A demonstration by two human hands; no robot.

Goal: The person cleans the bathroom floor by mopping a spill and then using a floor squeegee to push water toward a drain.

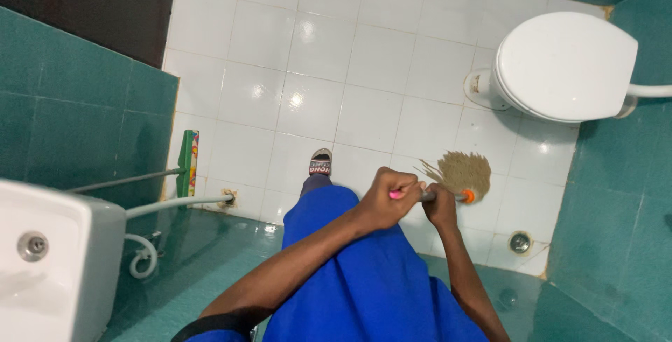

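Broom: held low over the white floor tiles, bristle head just ahead of the hands.
Left hand: clamped on the handle.
Right hand: clamped beside it (fists touching).
Surroundings: toilet near, floor drain close, squeegee against the wall, washbasin apart.

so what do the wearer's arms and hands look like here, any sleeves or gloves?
Both hands are bare: no gloves, rings or watch show on the left hand or the right hand. The forearms are uncovered. A short blue sleeve with a dark edge band shows on the left upper arm, matching the blue garment.
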